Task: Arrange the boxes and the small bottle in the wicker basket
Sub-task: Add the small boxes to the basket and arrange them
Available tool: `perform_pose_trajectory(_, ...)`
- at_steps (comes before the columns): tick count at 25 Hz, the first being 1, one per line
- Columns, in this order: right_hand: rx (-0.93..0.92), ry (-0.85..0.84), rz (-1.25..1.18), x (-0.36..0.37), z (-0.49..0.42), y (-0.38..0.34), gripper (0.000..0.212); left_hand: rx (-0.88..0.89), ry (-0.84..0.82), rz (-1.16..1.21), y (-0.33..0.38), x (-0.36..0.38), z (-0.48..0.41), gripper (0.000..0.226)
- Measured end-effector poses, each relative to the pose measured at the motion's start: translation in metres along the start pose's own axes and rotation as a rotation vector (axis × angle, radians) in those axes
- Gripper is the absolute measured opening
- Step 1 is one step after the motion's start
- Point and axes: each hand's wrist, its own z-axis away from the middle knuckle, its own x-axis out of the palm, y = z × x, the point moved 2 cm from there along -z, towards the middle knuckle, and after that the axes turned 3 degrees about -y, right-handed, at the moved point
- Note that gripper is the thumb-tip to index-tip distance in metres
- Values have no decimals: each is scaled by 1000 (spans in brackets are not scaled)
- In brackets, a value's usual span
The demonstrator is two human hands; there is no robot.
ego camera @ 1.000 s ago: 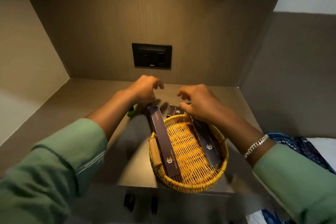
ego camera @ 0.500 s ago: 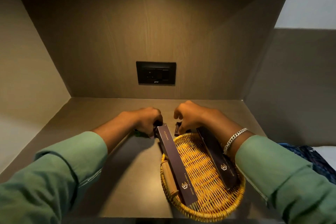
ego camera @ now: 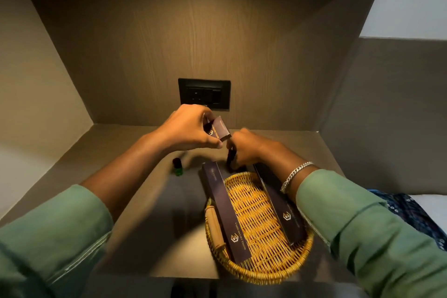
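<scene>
Gripping small box aloft, left hand; right hand clenching dark box at basket far rim.

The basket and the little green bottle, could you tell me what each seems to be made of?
The basket looks like woven wicker or rattan, matte yellow, with visible crossing strands and a pale wooden handle. The little green bottle appears to be translucent green glass or plastic with a dark cap; it is too small to tell which.

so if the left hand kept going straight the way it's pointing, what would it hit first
Probably the right hand. The left hand, holding a small dark box, points right toward it, fingertips nearly touching; depth is unclear, so it might pass just above.
</scene>
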Motion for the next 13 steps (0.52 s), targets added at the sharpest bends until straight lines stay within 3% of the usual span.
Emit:
perform_pose_trajectory(6, -111, 363, -356, -39, 78, 42, 57, -26, -28, -164, 37, 37, 24, 47)
perform_pose_trajectory(13, -199, 188, -334, 6, 171, 38, 47, 67, -302, -400, 69, 104, 25, 48)
